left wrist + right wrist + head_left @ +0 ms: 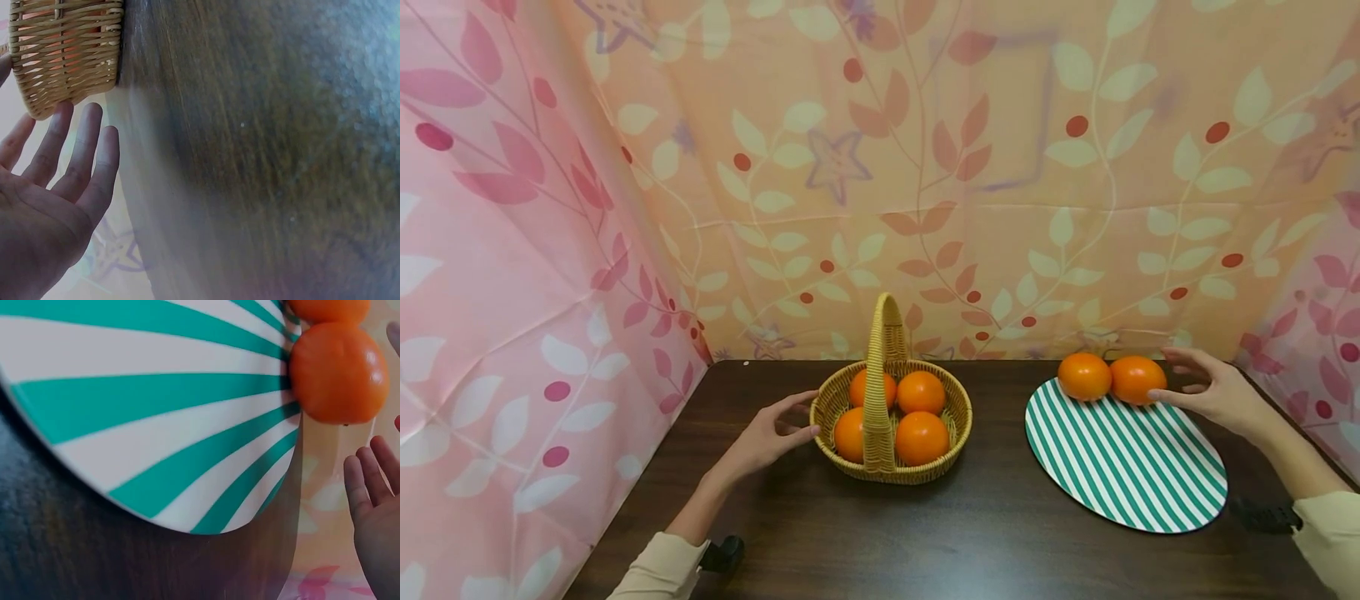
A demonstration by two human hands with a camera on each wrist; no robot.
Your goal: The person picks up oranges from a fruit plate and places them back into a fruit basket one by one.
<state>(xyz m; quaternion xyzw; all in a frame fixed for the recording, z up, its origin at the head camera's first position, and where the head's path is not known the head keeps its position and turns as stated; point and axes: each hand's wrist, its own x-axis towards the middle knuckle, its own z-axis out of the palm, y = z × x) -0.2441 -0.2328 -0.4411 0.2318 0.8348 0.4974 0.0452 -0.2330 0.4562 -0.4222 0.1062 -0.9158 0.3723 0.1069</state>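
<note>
A woven wicker basket (925, 475) with a tall arched handle stands on the dark table and holds several oranges (922, 438). At its left side is my left hand (767, 433), thumb and fingers spread, fingertips at the wicker wall; the left wrist view shows the fingers (84, 147) fairly straight beside the basket (69, 56). Two more oranges (1084, 376) sit side by side at the far edge of a green-and-white striped oval mat (1135, 467). My right hand (1221, 396) is at the right-hand orange (1137, 380), thumb tip by its side, fingers (369, 475) extended and apart from it.
The brown wooden table (985, 533) has bare surface between basket and mat. Patterned cloth (910, 167) hangs close behind the table's back edge, with pink cloth (512, 292) along the left and more at the right.
</note>
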